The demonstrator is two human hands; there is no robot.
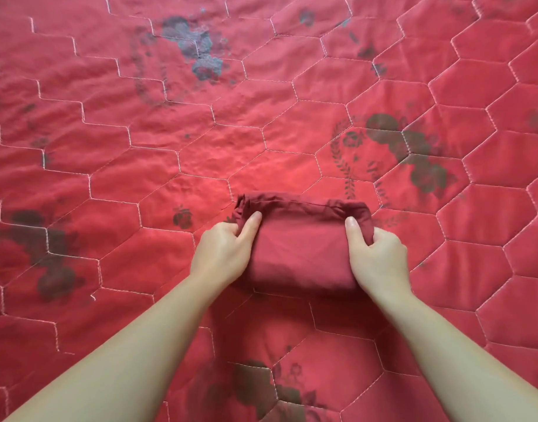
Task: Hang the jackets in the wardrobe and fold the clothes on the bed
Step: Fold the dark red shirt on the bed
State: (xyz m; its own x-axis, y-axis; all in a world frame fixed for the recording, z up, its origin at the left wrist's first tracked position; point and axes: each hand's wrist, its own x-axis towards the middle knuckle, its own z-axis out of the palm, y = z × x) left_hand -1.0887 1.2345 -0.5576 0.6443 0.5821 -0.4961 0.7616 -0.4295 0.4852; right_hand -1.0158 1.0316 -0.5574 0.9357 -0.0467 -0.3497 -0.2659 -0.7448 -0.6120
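One dark red cloth (301, 248) is already folded down to a small, thick bundle, lying on the red quilted bed (261, 132) a little toward its near edge and roughly midway between the left and right sides of what the view takes in. The left hand (223, 254) grips the bundle's left end, thumb laid flat on top and the other fingers curled around and under the side; the right hand (378, 257) does the same at the right end, thumb on top, fingers wrapped around the edge. Both hands grasp the cloth; neither is slack. The far edge of the bundle shows a few layered hems, slightly ruffled at the left corner, so the fold looks nearly finished, needing at most a last tuck or press. No other clothes, no jackets and no wardrobe are in view, so how much folding remains, and whether the hanging is done, cannot be told from here.
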